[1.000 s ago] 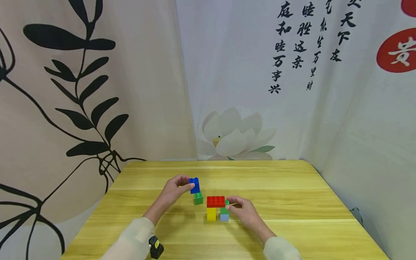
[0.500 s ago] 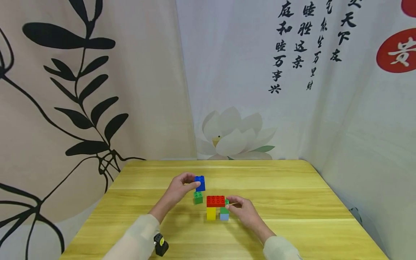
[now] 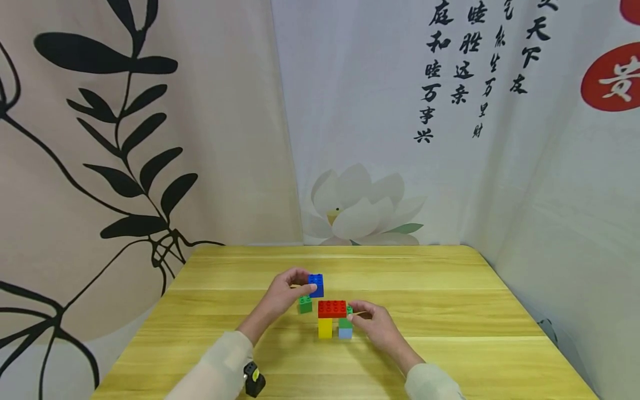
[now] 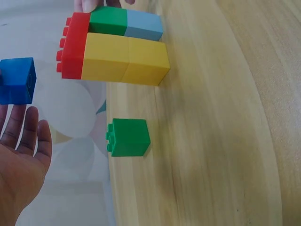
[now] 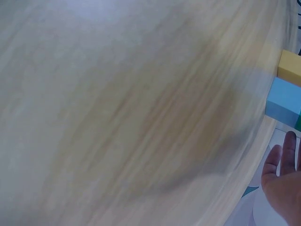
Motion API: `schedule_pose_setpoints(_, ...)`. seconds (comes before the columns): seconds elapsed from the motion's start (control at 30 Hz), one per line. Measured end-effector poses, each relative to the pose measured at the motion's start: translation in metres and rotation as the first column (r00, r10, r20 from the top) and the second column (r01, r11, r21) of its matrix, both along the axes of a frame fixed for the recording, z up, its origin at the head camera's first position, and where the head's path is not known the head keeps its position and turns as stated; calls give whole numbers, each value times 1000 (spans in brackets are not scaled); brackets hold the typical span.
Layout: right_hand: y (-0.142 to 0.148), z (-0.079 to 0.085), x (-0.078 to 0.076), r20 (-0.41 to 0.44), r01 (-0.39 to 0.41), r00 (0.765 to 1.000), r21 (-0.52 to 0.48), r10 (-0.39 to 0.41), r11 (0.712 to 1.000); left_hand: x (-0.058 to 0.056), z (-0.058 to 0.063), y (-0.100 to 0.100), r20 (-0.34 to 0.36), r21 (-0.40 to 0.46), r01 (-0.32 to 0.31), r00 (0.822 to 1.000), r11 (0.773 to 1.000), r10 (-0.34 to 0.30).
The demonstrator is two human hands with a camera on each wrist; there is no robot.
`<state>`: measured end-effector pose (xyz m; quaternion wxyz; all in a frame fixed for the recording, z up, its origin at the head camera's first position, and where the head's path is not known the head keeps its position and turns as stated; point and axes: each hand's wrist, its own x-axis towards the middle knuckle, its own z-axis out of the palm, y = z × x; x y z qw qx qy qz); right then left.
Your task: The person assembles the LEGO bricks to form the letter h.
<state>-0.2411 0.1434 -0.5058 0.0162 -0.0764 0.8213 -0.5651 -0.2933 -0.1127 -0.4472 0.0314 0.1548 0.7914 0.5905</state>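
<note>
Thumb and fingers of my left hand [image 3: 286,293] pinch a blue toy building block [image 3: 317,284], raised behind and left of a small block arch. Across the arch lies a red studded brick [image 3: 331,309]. Two stacked yellow blocks [image 4: 124,59] support its left end; a green block [image 3: 344,323] on a light blue block [image 3: 345,334] supports its right. My right hand [image 3: 377,326] holds the arch at that green block, thumb in front. A loose green block [image 4: 130,137] stands on the table left of the arch, just below the left hand in the head view.
The wooden table [image 3: 450,311] reaches back to a printed curtain [image 3: 240,139]. A black device [image 3: 254,380] is strapped at my left wrist.
My left hand has carried the blue block rightward, from behind the loose green block toward the red brick, lowering slightly at the end. The right hand and arch stay put.
</note>
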Motion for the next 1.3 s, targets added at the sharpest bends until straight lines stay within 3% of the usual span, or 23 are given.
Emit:
schedule_pose_setpoints(0.73, -3, 0, 1, 7, 12, 1000, -4, -12, 1000, 9, -12, 6, 15, -27, 47, 999, 999, -46)
schedule_pose_setpoints(1.03, -2, -2, 0, 11, 30, 999, 5, -30, 1000, 7, -19, 7, 6, -55, 68, 998, 996, -68)
schedule_pose_setpoints(1.3, -2, 0, 0, 11, 18, 1000, 5, -19, 1000, 10, -19, 9, 10, -41, 88, 996, 995, -88)
